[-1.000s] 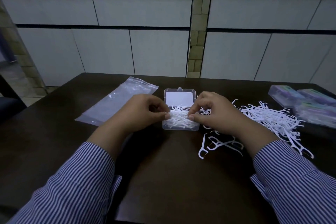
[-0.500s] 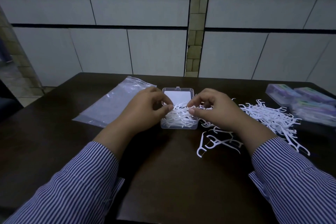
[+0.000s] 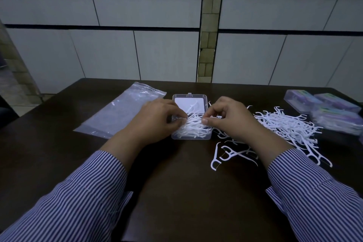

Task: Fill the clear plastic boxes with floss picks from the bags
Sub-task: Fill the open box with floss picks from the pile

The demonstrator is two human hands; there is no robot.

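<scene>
An open clear plastic box (image 3: 191,137) lies on the dark table (image 3: 182,192), its lid (image 3: 190,96) folded back away from me. A bundle of white floss picks (image 3: 193,126) fills its near half. My left hand (image 3: 157,119) pinches the bundle's left end over the box. My right hand (image 3: 228,118) pinches the right end with thumb and forefinger. A big loose pile of floss picks (image 3: 286,125) spreads to the right of the box, with a few strays (image 3: 227,154) near my right wrist. An empty clear zip bag (image 3: 121,112) lies flat to the left.
Three closed clear boxes with purple and green labels (image 3: 330,110) sit at the table's far right edge. A white-panelled wall with a tiled ledge rises just behind the table. My striped sleeves cover the near left and right corners.
Both hands stayed over the box, fingers shifting slightly on the bundle of picks. One pick now sticks up over the lid. The view tilted a little.
</scene>
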